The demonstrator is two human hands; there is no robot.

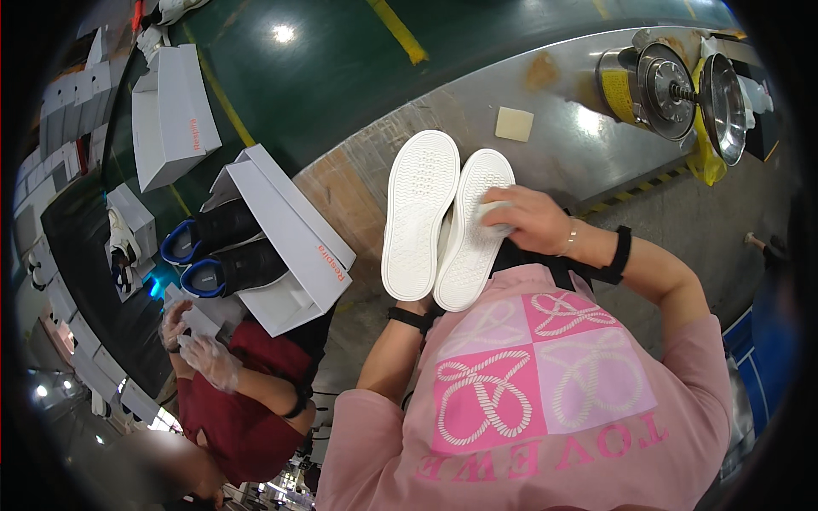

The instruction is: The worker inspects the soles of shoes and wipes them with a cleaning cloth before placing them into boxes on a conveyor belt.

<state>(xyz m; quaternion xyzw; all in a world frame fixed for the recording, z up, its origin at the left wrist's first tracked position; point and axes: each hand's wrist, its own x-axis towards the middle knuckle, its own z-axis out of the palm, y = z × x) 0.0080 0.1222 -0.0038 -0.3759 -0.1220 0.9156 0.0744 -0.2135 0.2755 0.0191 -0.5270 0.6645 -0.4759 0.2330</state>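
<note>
A pair of white shoes, the left-hand one (422, 213) and the right-hand one (464, 264), is side by side with the textured soles facing up. My left hand (415, 306) reaches beneath their near ends and holds them from below; its fingers are hidden behind the shoes. Over the right-hand sole, my right hand (537, 223) is closed on a white cloth or pad (497, 218), pressed against the sole's inner area. Only part of that pad shows between the fingers.
A metal-topped bench (477, 94) bears a beige square pad (514, 124) and, at far right, a metal plunger can (665, 92) with a dish top. On my left, a co-worker in dark red with gloved hands (209, 358) is near an open shoebox (294, 247) with black shoes (243, 264).
</note>
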